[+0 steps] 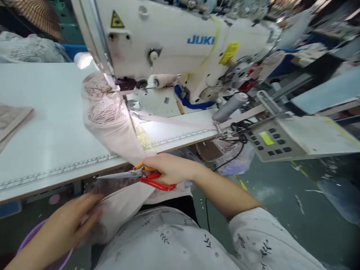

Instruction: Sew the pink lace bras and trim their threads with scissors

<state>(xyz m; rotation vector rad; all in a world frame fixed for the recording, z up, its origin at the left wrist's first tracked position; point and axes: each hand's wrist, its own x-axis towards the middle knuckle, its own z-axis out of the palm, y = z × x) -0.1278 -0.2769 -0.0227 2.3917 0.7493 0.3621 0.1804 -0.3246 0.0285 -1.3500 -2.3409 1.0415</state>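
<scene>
My right hand (171, 169) is closed round the handles of a pair of scissors (154, 181), red and orange at the grip. Their metal blades point left, over the table's front edge. Pale pink fabric (118, 133) with lace parts runs from under the sewing machine's needle area down over that edge. More of the pink fabric (123, 202) lies across my lap. My left hand (75, 217), slightly blurred, grips this lower part between thumb and fingers, left of the scissors.
A white sewing machine (168, 41) stands across the white table (56, 131), which has a printed ruler along its front. Folded pink fabric (12, 120) lies at the left. A control panel (270, 140) juts out at right. A purple bin (66, 258) is below left.
</scene>
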